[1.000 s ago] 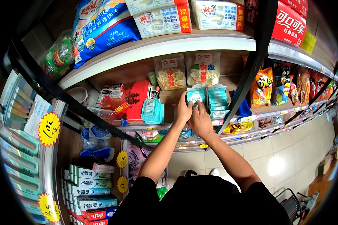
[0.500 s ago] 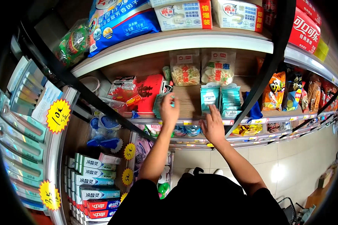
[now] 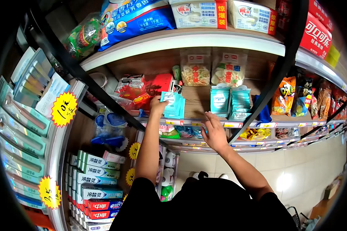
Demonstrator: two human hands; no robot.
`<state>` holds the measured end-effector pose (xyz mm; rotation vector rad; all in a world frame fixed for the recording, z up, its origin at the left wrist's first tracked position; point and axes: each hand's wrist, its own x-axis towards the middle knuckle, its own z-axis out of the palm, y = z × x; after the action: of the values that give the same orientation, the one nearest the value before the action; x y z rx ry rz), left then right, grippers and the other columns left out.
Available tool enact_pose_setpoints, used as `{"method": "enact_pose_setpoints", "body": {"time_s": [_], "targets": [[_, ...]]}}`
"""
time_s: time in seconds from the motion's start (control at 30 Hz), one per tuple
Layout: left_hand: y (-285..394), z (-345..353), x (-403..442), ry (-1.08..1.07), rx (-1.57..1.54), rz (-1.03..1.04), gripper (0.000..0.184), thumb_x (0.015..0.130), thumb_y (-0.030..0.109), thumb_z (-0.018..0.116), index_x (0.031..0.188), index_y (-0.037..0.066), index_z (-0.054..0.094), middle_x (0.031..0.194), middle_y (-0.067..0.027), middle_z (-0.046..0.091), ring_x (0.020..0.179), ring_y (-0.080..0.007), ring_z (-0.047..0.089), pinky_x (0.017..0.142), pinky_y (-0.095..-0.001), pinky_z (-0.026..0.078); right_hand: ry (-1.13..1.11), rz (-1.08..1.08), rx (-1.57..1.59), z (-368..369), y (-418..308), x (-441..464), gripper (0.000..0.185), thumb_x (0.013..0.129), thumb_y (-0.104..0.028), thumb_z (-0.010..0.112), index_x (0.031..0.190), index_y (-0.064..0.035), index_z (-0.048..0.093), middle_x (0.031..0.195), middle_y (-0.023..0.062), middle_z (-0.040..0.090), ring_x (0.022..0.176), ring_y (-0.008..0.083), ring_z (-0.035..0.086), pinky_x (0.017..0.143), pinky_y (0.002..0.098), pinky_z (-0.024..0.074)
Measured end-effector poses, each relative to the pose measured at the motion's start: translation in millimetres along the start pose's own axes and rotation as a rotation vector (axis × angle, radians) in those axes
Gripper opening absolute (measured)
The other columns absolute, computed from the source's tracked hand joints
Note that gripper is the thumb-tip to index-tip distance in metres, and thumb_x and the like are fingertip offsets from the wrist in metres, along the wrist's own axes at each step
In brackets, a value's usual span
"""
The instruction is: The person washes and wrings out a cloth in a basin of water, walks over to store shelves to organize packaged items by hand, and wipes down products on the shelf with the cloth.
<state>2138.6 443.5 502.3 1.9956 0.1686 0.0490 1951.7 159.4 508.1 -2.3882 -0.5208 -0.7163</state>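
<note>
My left hand [image 3: 158,105] is at the left edge of a loose bunch of teal sachets [image 3: 175,106] on the middle shelf, fingers and thumb closed on that edge. My right hand [image 3: 214,133] hovers at the front lip of the shelf, fingers stretched out and holding nothing. Just beyond its fingertips stands a stack of teal packets [image 3: 220,102] with a white label. Beside that stack, a second row of teal packets [image 3: 240,103] leans in overlapping layers. A red box [image 3: 158,82] lies behind my left hand.
Two bags of pale snacks [image 3: 195,69] stand at the back of the shelf. A black upright post [image 3: 272,73] crosses on the right, another slants on the left. Toothpaste boxes [image 3: 100,179] are stacked lower left. Detergent [image 3: 138,17] sits on the shelf above.
My left hand has moved left to the sachets' edge, and the bunch now shows fanned out and face up. My right hand has drawn back from the labelled stack.
</note>
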Motion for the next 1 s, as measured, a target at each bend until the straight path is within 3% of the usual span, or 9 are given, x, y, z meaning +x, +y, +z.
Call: {"method": "enact_pose_setpoints", "body": {"time_s": [0.03,0.07,0.23,0.33,0.37,0.43,0.63,0.77,1.0], "targets": [[1,0,1,-0.107,-0.217,-0.054,0.034,0.081,0.004,0.076,0.113,-0.003,0.066,0.101,-0.0157,0.075,0.087,-0.0254,0.073,0.075,-0.0376,0.057,0.002,0.007,-0.01,-1,0,0,0.023,0.086,-0.009,0.071,0.101,0.0017,0.058,0.141,0.0254,0.052,0.135,0.0445,0.048,0.116,0.0529,0.0392],[-2,4,2,0.009,-0.234,0.015,0.028,0.081,-0.003,0.07,0.108,-0.003,0.065,0.097,-0.0121,0.073,0.082,-0.0194,0.07,0.069,-0.0344,0.056,0.014,0.003,0.004,-1,0,-1,0.023,0.086,-0.009,0.072,0.101,0.0017,0.058,0.141,0.0253,0.053,0.135,0.0443,0.049,0.115,0.0526,0.0396],[51,3,-40,-0.066,-0.288,0.087,0.032,0.086,-0.007,0.065,0.116,0.001,0.057,0.11,-0.0131,0.073,0.096,-0.0191,0.071,0.078,-0.0305,0.054,0.064,-0.002,0.032,-7,0,-5,0.024,0.085,-0.009,0.072,0.103,0.0007,0.059,0.136,0.0249,0.056,0.126,0.0439,0.055,0.114,0.0514,0.0419],[86,25,-73,-0.166,-0.525,0.307,0.039,0.091,-0.011,0.06,0.128,0.0,0.054,0.121,-0.0114,0.07,0.108,-0.0172,0.068,0.086,-0.029,0.053,0.103,0.021,0.049,-13,-4,-5,0.028,0.084,-0.008,0.072,0.109,-0.0002,0.06,0.134,0.024,0.057,0.123,0.0434,0.057,0.112,0.0514,0.0437],[99,36,-84,-0.174,-0.545,0.333,0.031,0.09,-0.013,0.06,0.119,-0.002,0.055,0.116,-0.0126,0.069,0.106,-0.0184,0.068,0.092,-0.0304,0.053,0.124,0.031,0.062,-15,-5,-5,0.031,0.084,-0.007,0.072,0.112,-0.0007,0.06,0.133,0.0236,0.057,0.123,0.0431,0.057,0.11,0.0512,0.0446],[106,63,-93,-0.248,-0.54,0.377,0.03,0.091,-0.011,0.061,0.119,-0.002,0.054,0.116,-0.0132,0.069,0.105,-0.0179,0.068,0.089,-0.0305,0.054,0.165,0.047,0.051,-18,-7,-3,0.035,0.083,-0.006,0.072,0.115,-0.0011,0.06,0.133,0.0231,0.057,0.123,0.0428,0.056,0.109,0.0509,0.0451],[91,141,-98,-0.346,-0.218,0.451,0.024,0.089,-0.003,0.071,0.11,-0.001,0.061,0.102,-0.0095,0.073,0.09,-0.0138,0.069,0.078,-0.0292,0.053,0.23,0.094,-0.021,-20,7,6,0.05,0.08,-0.005,0.072,0.127,-0.0011,0.056,0.133,0.0226,0.055,0.124,0.0433,0.054,0.107,0.0515,0.0446],[107,165,-107,-0.157,-0.056,0.468,0.022,0.086,0.007,0.077,0.103,0.003,0.065,0.078,-0.0099,0.07,0.07,-0.0162,0.066,0.064,-0.0319,0.05,0.18,0.16,-0.087,-19,24,10,0.059,0.077,-0.005,0.072,0.132,0.0004,0.051,0.135,0.0238,0.054,0.124,0.0448,0.053,0.109,0.0523,0.0427],[99,161,-98,-0.157,-0.09,0.461,0.015,0.086,0.006,0.077,0.087,-0.001,0.063,0.071,-0.0103,0.068,0.062,-0.0149,0.063,0.059,-0.0326,0.047,0.109,0.205,-0.122,-11,36,8,0.058,0.078,-0.009,0.071,0.131,0.0013,0.051,0.133,0.023,0.056,0.123,0.0428,0.055,0.108,0.0512,0.0435]]}}
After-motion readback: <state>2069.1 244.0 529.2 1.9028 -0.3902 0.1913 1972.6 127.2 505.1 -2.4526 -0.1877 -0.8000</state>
